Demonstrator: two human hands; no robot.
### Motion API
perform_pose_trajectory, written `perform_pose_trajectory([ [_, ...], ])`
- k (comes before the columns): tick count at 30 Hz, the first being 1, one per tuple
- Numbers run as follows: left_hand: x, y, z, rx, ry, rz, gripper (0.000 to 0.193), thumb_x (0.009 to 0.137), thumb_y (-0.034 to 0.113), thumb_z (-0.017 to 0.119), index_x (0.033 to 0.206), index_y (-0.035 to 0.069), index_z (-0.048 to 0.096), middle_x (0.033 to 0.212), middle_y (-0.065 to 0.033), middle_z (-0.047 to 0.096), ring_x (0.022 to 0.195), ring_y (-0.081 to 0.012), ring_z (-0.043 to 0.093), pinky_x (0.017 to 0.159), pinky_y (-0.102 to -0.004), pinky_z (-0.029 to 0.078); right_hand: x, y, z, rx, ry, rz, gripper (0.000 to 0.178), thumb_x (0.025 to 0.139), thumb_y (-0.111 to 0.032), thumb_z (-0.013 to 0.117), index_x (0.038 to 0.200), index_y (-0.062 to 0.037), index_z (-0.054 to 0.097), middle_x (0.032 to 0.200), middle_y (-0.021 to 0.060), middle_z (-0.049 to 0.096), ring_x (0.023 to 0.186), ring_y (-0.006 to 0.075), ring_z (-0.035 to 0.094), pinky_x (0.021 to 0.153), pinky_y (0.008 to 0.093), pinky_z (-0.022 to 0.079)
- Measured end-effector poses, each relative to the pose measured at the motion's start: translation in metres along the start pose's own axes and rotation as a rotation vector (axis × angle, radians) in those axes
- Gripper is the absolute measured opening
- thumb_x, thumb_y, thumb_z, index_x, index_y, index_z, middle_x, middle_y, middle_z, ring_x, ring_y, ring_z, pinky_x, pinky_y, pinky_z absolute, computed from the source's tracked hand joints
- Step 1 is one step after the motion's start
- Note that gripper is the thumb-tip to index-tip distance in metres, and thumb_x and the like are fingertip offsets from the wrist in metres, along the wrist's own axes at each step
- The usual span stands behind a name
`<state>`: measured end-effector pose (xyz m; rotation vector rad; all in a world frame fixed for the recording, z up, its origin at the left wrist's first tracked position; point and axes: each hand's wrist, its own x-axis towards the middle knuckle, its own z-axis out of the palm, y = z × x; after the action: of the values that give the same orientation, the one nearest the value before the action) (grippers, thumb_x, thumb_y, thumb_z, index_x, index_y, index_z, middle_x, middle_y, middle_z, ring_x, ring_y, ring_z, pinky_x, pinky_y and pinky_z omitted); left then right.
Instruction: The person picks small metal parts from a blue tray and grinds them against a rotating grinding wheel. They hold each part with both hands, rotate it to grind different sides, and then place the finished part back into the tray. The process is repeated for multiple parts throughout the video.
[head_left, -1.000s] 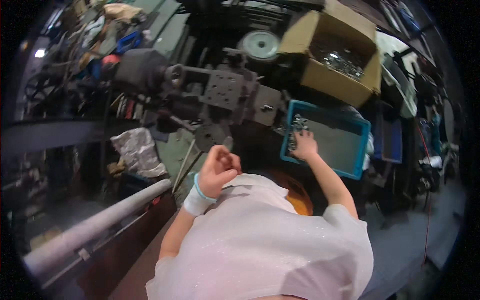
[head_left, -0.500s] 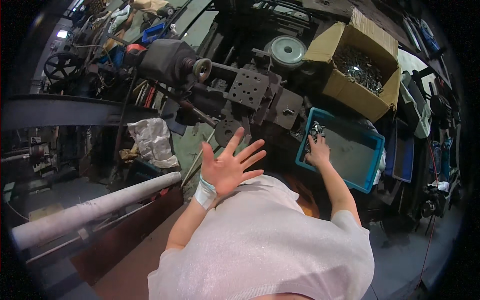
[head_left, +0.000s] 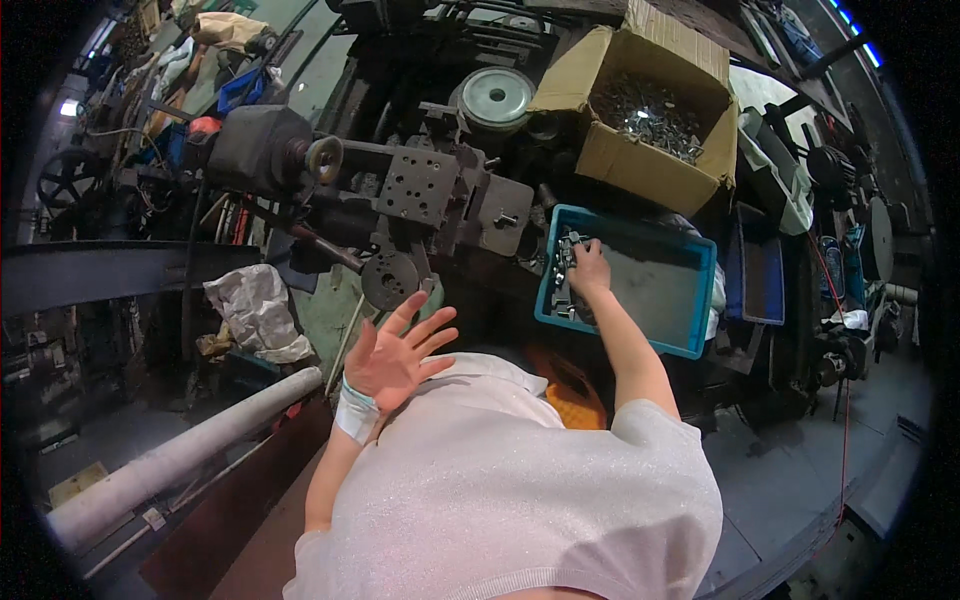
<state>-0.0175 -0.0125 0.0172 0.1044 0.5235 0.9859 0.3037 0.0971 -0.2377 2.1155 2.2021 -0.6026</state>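
Metal parts (head_left: 566, 250), small, loose: heaped along 9 o'clock side of teal tray (head_left: 682, 350), heap running 12 to 6. Right hand (head_left: 590, 270) nearer, at their 3 o'clock, grip indiscernible; left hand (head_left: 397, 360), 8 o'clock, empty, splayed.

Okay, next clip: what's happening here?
A person's right hand is among small metal parts along the left side of a teal tray; whether it grips one is unclear. The left hand is open, fingers spread, with nothing visible in it. Beyond the tray, an open cardboard box holds more metal pieces, and a dark machine stands to the tray's left.
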Motion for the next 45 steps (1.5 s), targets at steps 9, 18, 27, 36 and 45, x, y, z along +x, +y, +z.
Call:
perform_pose_trajectory([
  [9, 0.006, 0.000, -0.007, -0.155, -0.069, 0.012, 0.070, 0.081, 0.053, 0.045, 0.131, 0.009, 0.026, 0.131, -0.0214, 0.029, 0.118, -0.0334, 0.035, 0.093, -0.0475, 0.035, 0.014, -0.003, -0.010, -0.177, -0.159, -0.098, 0.077, 0.064, -0.036, 0.064, 0.130, -0.0257, 0.028, 0.135, 0.0151, 0.023, 0.126, 0.0341, 0.019, 0.098, 0.0542, 0.019],
  [18, 0.012, 0.027, -0.027, 0.141, 0.500, 0.158, 0.044, 0.088, 0.041, 0.040, 0.109, 0.003, 0.049, 0.089, -0.0094, 0.059, 0.079, -0.0178, 0.058, 0.068, -0.0331, 0.049, 0.016, -0.015, -0.008, -0.044, -0.010, -0.036, 0.058, 0.061, -0.024, 0.067, 0.114, -0.0162, 0.046, 0.120, 0.0158, 0.037, 0.113, 0.0340, 0.033, 0.090, 0.0431, 0.034],
  [27, 0.012, 0.043, -0.012, 2.095, 0.694, 0.630, 0.032, 0.074, 0.020, 0.060, 0.098, -0.001, 0.056, 0.091, -0.0150, 0.058, 0.083, -0.0279, 0.056, 0.072, -0.0337, 0.045, 0.033, -0.009, 0.006, -0.167, 0.029, -0.245, 0.058, 0.062, -0.020, 0.067, 0.114, -0.0109, 0.043, 0.125, 0.0106, 0.035, 0.116, 0.0292, 0.032, 0.084, 0.0380, 0.042],
  [36, 0.006, 0.048, -0.019, 2.086, 0.717, 0.568, 0.032, 0.074, 0.021, 0.061, 0.097, 0.000, 0.056, 0.093, -0.0158, 0.057, 0.086, -0.0300, 0.055, 0.073, -0.0346, 0.045, 0.040, -0.018, -0.001, -0.115, -0.002, -0.089, 0.045, 0.061, -0.016, 0.061, 0.104, -0.0116, 0.049, 0.109, 0.0121, 0.042, 0.101, 0.0333, 0.040, 0.080, 0.0399, 0.044],
  [45, -0.002, 0.047, -0.025, 2.003, 0.714, 0.556, 0.031, 0.075, 0.024, 0.060, 0.096, 0.002, 0.056, 0.094, -0.0157, 0.056, 0.086, -0.0310, 0.055, 0.073, -0.0357, 0.045, 0.036, -0.001, 0.024, -0.132, 0.085, -0.191, 0.048, 0.061, -0.014, 0.064, 0.106, -0.0101, 0.049, 0.115, 0.0148, 0.041, 0.105, 0.0348, 0.039, 0.083, 0.0404, 0.043],
])
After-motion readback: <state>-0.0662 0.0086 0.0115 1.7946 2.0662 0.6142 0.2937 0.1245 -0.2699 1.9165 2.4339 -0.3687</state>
